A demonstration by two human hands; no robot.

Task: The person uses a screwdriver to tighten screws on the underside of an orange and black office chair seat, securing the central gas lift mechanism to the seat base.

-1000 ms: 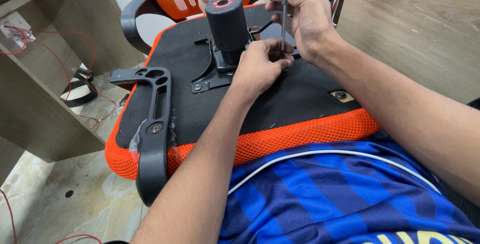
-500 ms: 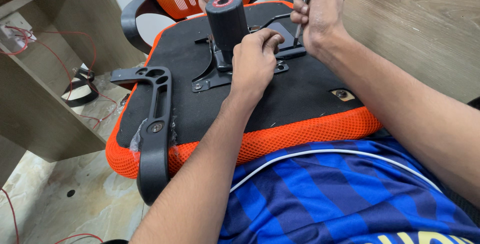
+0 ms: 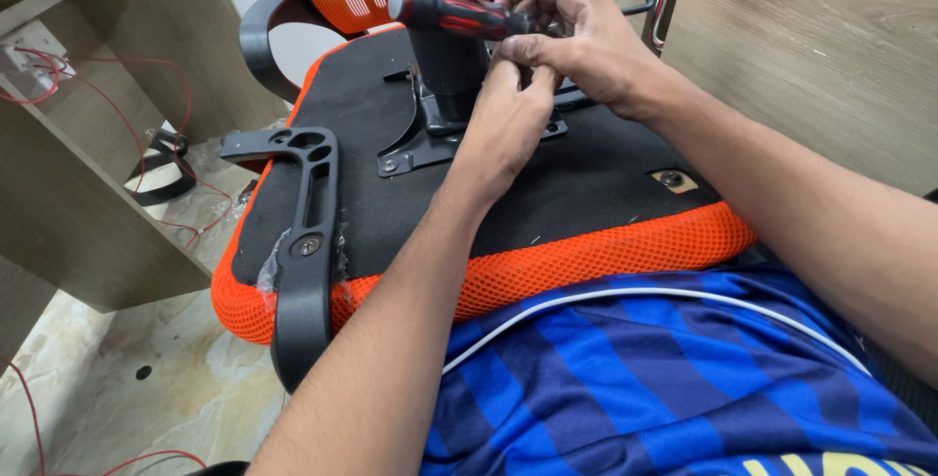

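The right hand (image 3: 576,41) has its fingers closed around a screwdriver with a red and black handle (image 3: 454,9), held sideways just above the black metal mechanism plate (image 3: 430,139) bolted to the underside of an upturned orange mesh office chair seat (image 3: 547,266). The left hand (image 3: 508,114) rests on that plate beside the central column (image 3: 449,65), its fingers pinched narrow up against the right hand; what they hold is hidden. A black armrest (image 3: 303,232) lies along the seat's left edge

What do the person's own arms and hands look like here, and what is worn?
Both forearms are bare, with no gloves, watch or rings visible on the left hand or right hand. No sleeves reach the forearms. The shirt is blue with darker stripes and white piping.
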